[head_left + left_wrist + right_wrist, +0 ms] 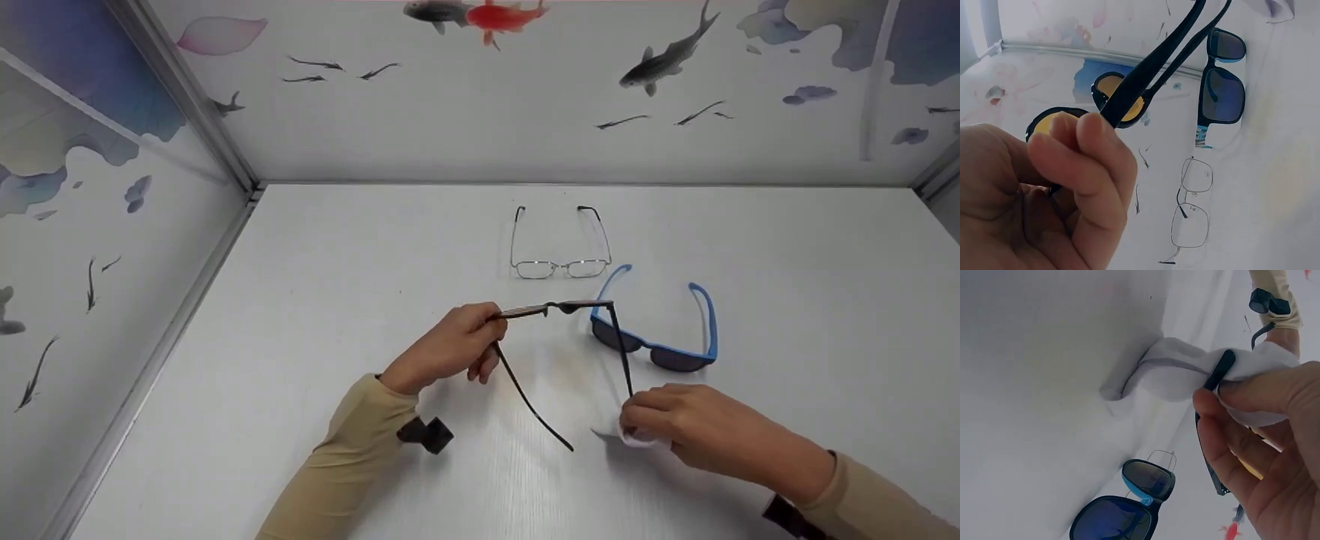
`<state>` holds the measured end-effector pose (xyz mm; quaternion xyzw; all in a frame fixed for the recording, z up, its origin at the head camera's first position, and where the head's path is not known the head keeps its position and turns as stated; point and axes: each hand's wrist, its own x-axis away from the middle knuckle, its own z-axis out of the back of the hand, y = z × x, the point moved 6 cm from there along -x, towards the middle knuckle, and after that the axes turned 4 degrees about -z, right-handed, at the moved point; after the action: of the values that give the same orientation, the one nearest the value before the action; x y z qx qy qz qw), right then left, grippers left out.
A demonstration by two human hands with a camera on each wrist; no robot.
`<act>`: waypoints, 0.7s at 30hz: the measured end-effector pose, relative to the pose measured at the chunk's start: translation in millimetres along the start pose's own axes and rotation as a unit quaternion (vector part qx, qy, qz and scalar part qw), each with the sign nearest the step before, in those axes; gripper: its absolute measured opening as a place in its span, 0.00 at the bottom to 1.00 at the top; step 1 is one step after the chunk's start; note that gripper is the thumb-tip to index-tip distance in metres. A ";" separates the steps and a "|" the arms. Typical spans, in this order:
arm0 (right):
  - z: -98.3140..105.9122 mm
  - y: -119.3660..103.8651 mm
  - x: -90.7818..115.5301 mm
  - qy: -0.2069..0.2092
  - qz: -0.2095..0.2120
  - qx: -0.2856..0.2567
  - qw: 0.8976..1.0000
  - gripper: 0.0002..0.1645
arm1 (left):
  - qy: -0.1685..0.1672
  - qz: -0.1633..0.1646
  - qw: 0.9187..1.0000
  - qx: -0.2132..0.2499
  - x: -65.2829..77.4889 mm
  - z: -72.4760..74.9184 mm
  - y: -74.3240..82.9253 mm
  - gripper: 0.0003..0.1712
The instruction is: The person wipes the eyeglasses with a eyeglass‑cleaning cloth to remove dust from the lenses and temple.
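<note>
My left hand [465, 341] grips black-framed glasses [589, 304] at one front corner, by the hinge. Their lenses look yellow in the left wrist view, and both arms are unfolded toward me. With my right hand [697, 427] I pinch the other arm near its end, together with a white cloth [1171, 379]. The dark tip [1221, 368] of that arm sticks out past my thumb and finger, against the cloth. Part of the cloth hangs down below my right fingers. The glasses are held up above the white table [300, 337].
Blue-framed sunglasses [679, 360] with dark lenses lie unfolded on the table, partly behind the held glasses. Farther back, thin metal-framed glasses [534, 270] lie with arms open. Panels [525, 135] printed with fish border the back and left.
</note>
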<state>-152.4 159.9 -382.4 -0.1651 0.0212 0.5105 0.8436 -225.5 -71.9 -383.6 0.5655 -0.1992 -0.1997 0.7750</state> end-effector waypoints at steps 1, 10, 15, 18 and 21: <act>0.0 2.2 -0.2 0.000 -0.006 0.015 1.000 0.31 | -0.008 -0.002 1.000 -0.002 0.8 -0.3 0.4 0.11; 8.3 18.0 -0.8 0.004 -0.016 0.125 0.992 0.30 | -0.093 0.006 0.996 0.011 8.3 -6.5 -4.4 0.10; 17.8 20.8 1.0 0.014 -0.012 0.159 0.987 0.35 | -0.109 0.006 0.994 0.004 9.1 -7.7 -3.9 0.07; 22.9 21.7 1.2 0.035 -0.004 0.177 0.984 0.35 | -0.091 0.000 0.996 -0.008 7.8 -5.7 -2.5 0.08; 26.9 23.4 0.7 0.057 0.004 0.191 0.980 0.36 | -0.061 -0.002 0.998 -0.030 7.1 -2.7 -2.1 0.10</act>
<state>-175.9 178.5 -363.2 -0.0298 0.1671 0.4898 0.8551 -218.3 -74.2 -385.8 0.5290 -0.2386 -0.2412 0.7778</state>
